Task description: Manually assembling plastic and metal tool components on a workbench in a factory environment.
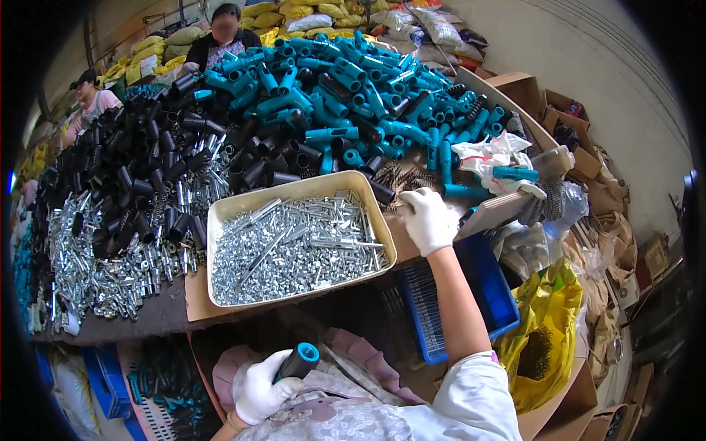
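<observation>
My gloved left hand (pixel 263 388) is wrapped round a short black tube (pixel 300 360) with a teal ring at its upper end, held low in front of my apron. My right hand (pixel 428 222), also in a white glove, reaches to the far right of the metal tray. Its fingers are curled together at the edge of a heap of small dark springs (pixel 401 178); whatever is between them is too small to make out. Beside that hand stands a cream tray (pixel 211 253) filled with small silvery metal pins and rods (pixel 294 250).
Teal pipe-shaped fittings (pixel 334 92) are heaped at the back, with black tubes (pixel 132 184) and metal parts (pixel 103 257) on the left. A blue crate (pixel 507 312) and a yellow bag (pixel 562 301) sit lower right. Two people (pixel 224 37) (pixel 92 103) are behind the heap.
</observation>
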Tool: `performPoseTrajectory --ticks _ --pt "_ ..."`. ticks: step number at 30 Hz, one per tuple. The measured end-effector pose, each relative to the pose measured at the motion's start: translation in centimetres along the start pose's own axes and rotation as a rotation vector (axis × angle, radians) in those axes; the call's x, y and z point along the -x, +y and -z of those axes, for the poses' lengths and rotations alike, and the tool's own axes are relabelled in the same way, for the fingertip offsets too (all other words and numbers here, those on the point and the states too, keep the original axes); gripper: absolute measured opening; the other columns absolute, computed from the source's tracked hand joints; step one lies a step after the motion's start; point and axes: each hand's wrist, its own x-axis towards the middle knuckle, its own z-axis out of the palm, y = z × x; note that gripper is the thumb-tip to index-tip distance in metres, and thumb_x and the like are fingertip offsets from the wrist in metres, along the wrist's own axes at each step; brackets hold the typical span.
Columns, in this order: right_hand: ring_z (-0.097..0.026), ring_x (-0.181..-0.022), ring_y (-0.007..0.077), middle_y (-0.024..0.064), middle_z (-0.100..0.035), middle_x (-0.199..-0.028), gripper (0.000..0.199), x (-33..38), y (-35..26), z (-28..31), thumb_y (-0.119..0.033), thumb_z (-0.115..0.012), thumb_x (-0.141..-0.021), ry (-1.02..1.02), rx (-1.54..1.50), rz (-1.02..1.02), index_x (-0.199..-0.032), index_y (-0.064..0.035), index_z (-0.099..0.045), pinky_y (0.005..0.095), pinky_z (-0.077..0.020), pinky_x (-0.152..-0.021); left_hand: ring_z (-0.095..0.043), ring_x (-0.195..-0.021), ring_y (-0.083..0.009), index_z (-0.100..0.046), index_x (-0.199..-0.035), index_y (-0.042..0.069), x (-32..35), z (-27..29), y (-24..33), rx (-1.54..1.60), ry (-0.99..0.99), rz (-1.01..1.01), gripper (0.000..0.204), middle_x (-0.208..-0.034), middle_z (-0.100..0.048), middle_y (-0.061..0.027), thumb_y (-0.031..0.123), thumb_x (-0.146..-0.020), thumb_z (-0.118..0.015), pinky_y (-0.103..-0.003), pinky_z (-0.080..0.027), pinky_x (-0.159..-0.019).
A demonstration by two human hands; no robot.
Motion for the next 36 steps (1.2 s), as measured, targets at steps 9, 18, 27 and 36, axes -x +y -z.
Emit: performPoseTrajectory --ticks 9,18,27,36 --pt "-0.061 -0.093 0.0331 0.0111 -0.065 -0.093 0.023 -0.3 -1.1 -0.2 -0.018 -0.073 -0.078 -0.271 0.244 0.057 -0.099 -0.0114 -0.068 0.0453 -0.0504 -0.079 -0.065 -0.062 -0.0127 -0.062 -0.122 -0.001 0.0 0.6 -0.8 -0.034 0.072 0.042 0.067 -0.071 -0.067 -0.0065 0.054 -0.085 -0.073 -0.029 -0.051 -0.061" --pt "-0.068 -0.084 0.0290 0.0096 -0.071 -0.090 0.016 2.0 0.8 0.1 -0.008 -0.074 -0.076 0.031 -0.115 0.010 -0.092 -0.0085 -0.071 0.0384 -0.0528 -0.077 -0.066 -0.064 -0.0142 -0.062 -0.124 0.001 -0.4 0.1 0.2 -0.040 0.046 0.041 0.069 -0.072 -0.067 -0.0071 0.058 -0.085 -0.070 -0.030 -0.051 -0.063" --pt "-0.057 -0.082 0.0108 0.0049 -0.065 -0.089 0.017 3.7 -4.7 2.2 0.002 -0.060 -0.090 0.300 -0.637 -0.292 -0.104 0.0008 -0.069 0.0257 -0.0468 -0.075 -0.064 -0.064 -0.0124 -0.059 -0.127 0.000 -0.8 0.7 0.4 -0.027 0.091 0.074 0.062 -0.075 -0.067 -0.0074 0.044 -0.086 -0.074 -0.029 -0.050 -0.062" --pt "-0.061 -0.072 0.0295 0.0081 -0.063 -0.078 0.019 5.7 -15.0 5.9 -0.008 -0.074 -0.076 -0.422 -0.894 0.398 -0.094 -0.0095 -0.070 0.0399 -0.0484 -0.066 -0.069 -0.080 -0.0164 -0.061 -0.124 -0.002 -2.0 1.7 3.0 -0.173 0.112 -0.067 0.062 -0.091 -0.071 -0.0151 0.040 -0.082 -0.081 -0.030 -0.053 -0.073"
